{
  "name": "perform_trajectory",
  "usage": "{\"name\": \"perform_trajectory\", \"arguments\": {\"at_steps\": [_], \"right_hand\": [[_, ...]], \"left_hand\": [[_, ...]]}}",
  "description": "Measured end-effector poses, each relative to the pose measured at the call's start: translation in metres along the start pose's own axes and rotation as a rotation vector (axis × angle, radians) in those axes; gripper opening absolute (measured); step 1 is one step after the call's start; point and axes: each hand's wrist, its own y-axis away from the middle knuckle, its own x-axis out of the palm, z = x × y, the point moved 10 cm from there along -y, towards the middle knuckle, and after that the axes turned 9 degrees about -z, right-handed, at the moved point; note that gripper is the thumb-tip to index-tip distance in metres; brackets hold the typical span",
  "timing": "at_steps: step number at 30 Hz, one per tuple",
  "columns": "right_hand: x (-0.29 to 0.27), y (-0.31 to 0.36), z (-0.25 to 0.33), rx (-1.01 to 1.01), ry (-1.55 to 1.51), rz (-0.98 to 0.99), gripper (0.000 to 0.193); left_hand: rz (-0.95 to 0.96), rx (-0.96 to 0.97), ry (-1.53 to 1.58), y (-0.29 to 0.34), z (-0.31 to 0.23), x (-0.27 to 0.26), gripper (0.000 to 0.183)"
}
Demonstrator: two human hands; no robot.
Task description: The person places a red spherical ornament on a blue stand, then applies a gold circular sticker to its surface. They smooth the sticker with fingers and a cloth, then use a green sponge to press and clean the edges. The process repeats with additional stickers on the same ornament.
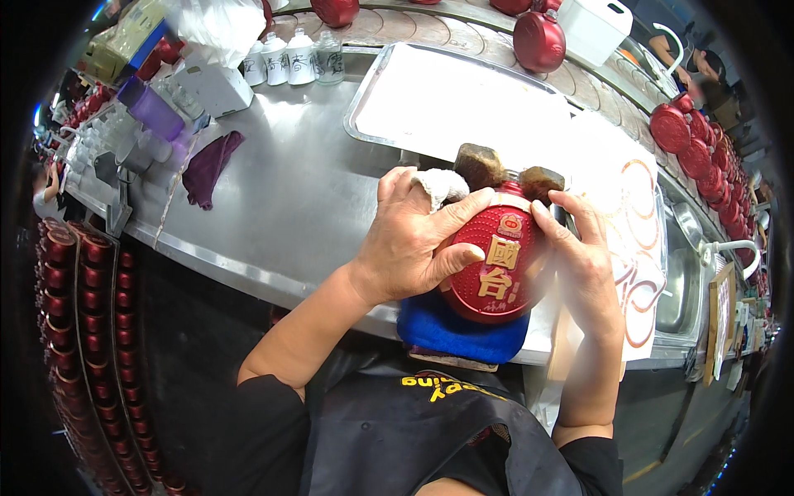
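Note:
A round, flattened red bottle with gold raised characters lies tilted on a folded blue cloth, its neck away from me. A pale band crosses its shoulder below the neck. My left hand grips the bottle's left side, thumb on the face and index finger at the band. A crumpled white cloth shows beside its curled fingers. My right hand holds the right shoulder, thumb and fingertips near the band. Two dark brown blocks, one left and one right, flank the neck.
A shiny metal tray lies beyond the bottle on the steel table. Sheets with ring-shaped labels lie right, near a sink. Far left are a purple cloth and small white bottles. Red bottles stand on a conveyor behind.

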Motion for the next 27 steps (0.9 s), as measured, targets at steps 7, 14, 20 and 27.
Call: {"name": "perform_trajectory", "arguments": {"at_steps": [7, 14, 20, 27], "right_hand": [[-0.006, 0.004, -0.012, 0.008, -0.042, -0.072, 0.055], [-0.011, 0.017, -0.015, 0.007, -0.078, -0.130, 0.057], [-0.010, 0.024, -0.011, -0.001, -0.089, -0.129, 0.056], [-0.010, 0.021, -0.015, 0.011, -0.055, -0.125, 0.054]], "left_hand": [[0.065, 0.047, -0.012, -0.015, -0.003, 0.004, 0.064], [0.185, 0.164, -0.050, -0.039, -0.022, 0.020, 0.063], [0.276, 0.191, -0.076, -0.046, -0.028, 0.032, 0.061], [0.272, 0.204, -0.136, -0.045, -0.030, 0.033, 0.060]]}}
